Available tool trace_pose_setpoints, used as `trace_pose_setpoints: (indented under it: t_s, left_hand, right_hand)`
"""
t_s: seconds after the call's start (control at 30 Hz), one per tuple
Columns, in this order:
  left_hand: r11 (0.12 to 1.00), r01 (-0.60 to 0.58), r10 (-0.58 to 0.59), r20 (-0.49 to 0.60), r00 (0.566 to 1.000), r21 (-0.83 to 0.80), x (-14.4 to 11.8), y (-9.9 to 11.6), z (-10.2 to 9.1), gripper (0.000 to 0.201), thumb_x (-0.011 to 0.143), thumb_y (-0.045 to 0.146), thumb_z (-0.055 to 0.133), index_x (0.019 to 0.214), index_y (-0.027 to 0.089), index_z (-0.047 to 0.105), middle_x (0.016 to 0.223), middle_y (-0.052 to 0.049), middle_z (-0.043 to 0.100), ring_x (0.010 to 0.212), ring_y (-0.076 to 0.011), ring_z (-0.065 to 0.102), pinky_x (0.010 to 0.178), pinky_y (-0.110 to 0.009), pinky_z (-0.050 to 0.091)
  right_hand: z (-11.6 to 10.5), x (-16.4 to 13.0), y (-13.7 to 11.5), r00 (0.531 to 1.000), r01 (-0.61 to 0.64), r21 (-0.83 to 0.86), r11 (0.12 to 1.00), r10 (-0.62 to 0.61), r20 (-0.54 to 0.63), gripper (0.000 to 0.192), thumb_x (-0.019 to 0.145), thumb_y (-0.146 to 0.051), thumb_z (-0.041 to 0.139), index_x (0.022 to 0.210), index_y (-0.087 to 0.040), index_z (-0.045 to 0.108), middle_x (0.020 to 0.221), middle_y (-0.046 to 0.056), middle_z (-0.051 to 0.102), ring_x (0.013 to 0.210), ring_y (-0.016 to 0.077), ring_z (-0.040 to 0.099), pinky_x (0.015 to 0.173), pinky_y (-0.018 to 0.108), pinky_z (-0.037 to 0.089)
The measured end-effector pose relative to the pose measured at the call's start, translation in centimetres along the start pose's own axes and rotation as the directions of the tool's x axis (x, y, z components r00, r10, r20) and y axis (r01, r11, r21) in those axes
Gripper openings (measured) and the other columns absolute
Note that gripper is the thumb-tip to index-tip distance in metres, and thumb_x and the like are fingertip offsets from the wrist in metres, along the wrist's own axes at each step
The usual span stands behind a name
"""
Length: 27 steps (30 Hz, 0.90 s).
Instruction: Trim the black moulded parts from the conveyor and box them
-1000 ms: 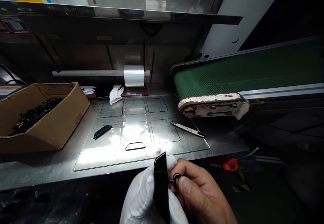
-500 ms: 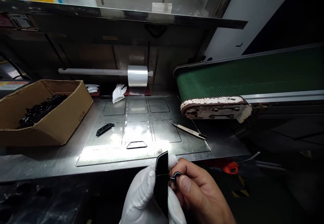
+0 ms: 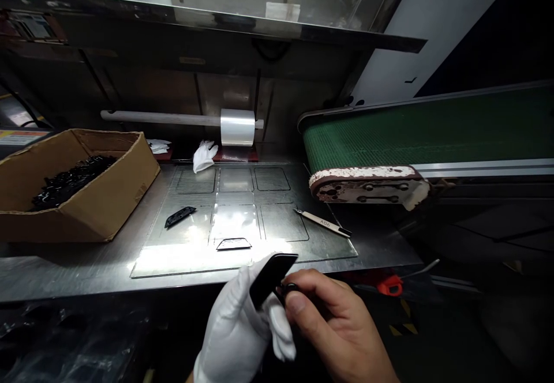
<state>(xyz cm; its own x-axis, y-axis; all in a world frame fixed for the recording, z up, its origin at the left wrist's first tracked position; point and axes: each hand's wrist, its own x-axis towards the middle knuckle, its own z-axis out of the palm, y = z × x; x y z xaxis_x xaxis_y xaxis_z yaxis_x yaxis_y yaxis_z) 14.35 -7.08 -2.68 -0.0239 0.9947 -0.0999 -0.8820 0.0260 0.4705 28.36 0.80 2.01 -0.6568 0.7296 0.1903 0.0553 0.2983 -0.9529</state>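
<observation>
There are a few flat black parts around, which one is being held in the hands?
The black part pinched between the gloved left hand and bare right hand; the other two lie untouched on the clear sheet.

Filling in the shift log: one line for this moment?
left hand: gloved, holds black plastic part | right hand: bare, pinches small black ring at part | over steel bench

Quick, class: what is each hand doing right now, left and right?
Left hand, white-gloved: closed on a flat black part.
Right hand, bare: fingertips pinched at a small black piece by that part.
</observation>
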Motion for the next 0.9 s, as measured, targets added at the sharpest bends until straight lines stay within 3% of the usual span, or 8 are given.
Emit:
trace_pose_setpoints:
  t_s: [0.1, 0.17, 0.33, 0.53, 0.6, 0.7, 0.8, 0.9]
  left_hand:
    - [0.999, -0.027, 0.024, -0.086, 0.996, -0.032, -0.2, -0.1, -1.1, 0.061, 0.103, 0.063, 0.045, 0.121, 0.012, 0.075, 0.075, -0.01, 0.077, 0.06, -0.0178, 0.073, 0.052, -0.021, 0.051]
    - [0.997, -0.073, 0.074, -0.09, 0.993, 0.013, -0.8, -0.2, -1.6, 0.055, 0.101, 0.06, 0.053, 0.12, 0.013, 0.075, 0.087, -0.012, 0.079, 0.067, -0.0188, 0.075, 0.057, -0.022, 0.055]
    - [0.989, -0.127, 0.128, -0.004, 0.992, 0.071, -2.0, -0.9, -1.9, 0.035, 0.101, 0.042, 0.061, 0.112, 0.013, 0.077, 0.095, -0.011, 0.081, 0.076, -0.0198, 0.078, 0.061, -0.021, 0.059]
    - [0.992, -0.118, 0.119, 0.01, 0.993, -0.054, -2.2, -2.0, -1.7, 0.039, 0.101, 0.039, 0.064, 0.134, 0.018, 0.07, 0.093, -0.008, 0.081, 0.075, -0.0174, 0.077, 0.058, -0.019, 0.059]
    - [0.989, -0.135, 0.135, 0.0, 0.991, -0.063, -2.2, -2.1, -1.6, 0.038, 0.099, 0.038, 0.067, 0.133, 0.02, 0.07, 0.09, -0.007, 0.08, 0.072, -0.0166, 0.076, 0.058, -0.019, 0.059]
    - [0.985, -0.163, 0.164, 0.02, 0.986, -0.064, -2.3, -2.3, -1.4, 0.038, 0.098, 0.038, 0.069, 0.132, 0.023, 0.07, 0.088, -0.005, 0.079, 0.072, -0.016, 0.075, 0.057, -0.019, 0.058]
    - [0.986, -0.164, 0.164, 0.04, 0.986, -0.004, -2.4, -2.3, -1.5, 0.041, 0.096, 0.043, 0.07, 0.134, 0.026, 0.07, 0.088, -0.004, 0.079, 0.071, -0.0158, 0.075, 0.056, -0.018, 0.056]
    - [0.984, -0.082, 0.08, 0.017, 0.997, 0.159, -2.7, -1.5, -1.6, 0.045, 0.089, 0.046, 0.079, 0.128, 0.025, 0.072, 0.087, -0.005, 0.08, 0.074, -0.019, 0.076, 0.059, -0.022, 0.057]
  right_hand:
    - [-0.4, 0.5, 1.2, 0.932, 0.351, -0.317, 0.881, -0.362, 0.024, 0.04, 0.096, -0.01, 0.065, 0.131, -0.026, 0.067, 0.109, 0.006, 0.078, 0.094, 0.018, 0.073, 0.084, 0.027, 0.058]
    - [-0.6, 0.8, 1.9, 0.874, 0.472, -0.438, 0.766, -0.473, 0.115, 0.048, 0.094, -0.003, 0.063, 0.138, -0.022, 0.064, 0.114, 0.008, 0.078, 0.1, 0.0193, 0.073, 0.089, 0.03, 0.059]
    - [-0.9, 0.8, 2.7, 0.831, 0.545, -0.509, 0.666, -0.511, 0.22, 0.042, 0.094, -0.005, 0.066, 0.134, -0.02, 0.066, 0.111, 0.009, 0.078, 0.097, 0.0204, 0.072, 0.085, 0.034, 0.06]
    - [-0.8, -0.1, 2.9, 0.849, 0.527, -0.404, 0.747, -0.488, 0.204, 0.043, 0.093, -0.003, 0.065, 0.133, -0.019, 0.066, 0.114, 0.01, 0.078, 0.102, 0.0202, 0.073, 0.089, 0.034, 0.06]
    - [-0.7, -0.6, 2.8, 0.892, 0.452, -0.328, 0.829, -0.415, 0.179, 0.042, 0.094, -0.004, 0.062, 0.132, -0.021, 0.067, 0.117, 0.009, 0.077, 0.106, 0.0194, 0.073, 0.094, 0.034, 0.059]
    - [-0.8, -0.9, 2.2, 0.992, 0.065, -0.049, 0.997, -0.059, 0.115, 0.032, 0.101, -0.016, 0.058, 0.131, -0.023, 0.066, 0.115, 0.007, 0.076, 0.096, 0.0162, 0.074, 0.082, 0.028, 0.061]
    - [-1.0, -0.4, 1.5, 0.945, -0.303, 0.207, 0.93, 0.264, 0.195, 0.026, 0.103, -0.036, 0.062, 0.122, -0.022, 0.07, 0.104, 0.004, 0.075, 0.085, 0.0139, 0.071, 0.069, 0.023, 0.057]
    - [-1.2, 0.5, 1.1, 0.886, -0.406, 0.179, 0.896, 0.338, 0.316, 0.027, 0.096, -0.045, 0.071, 0.101, -0.018, 0.074, 0.088, 0.002, 0.072, 0.078, 0.0137, 0.066, 0.069, 0.024, 0.053]
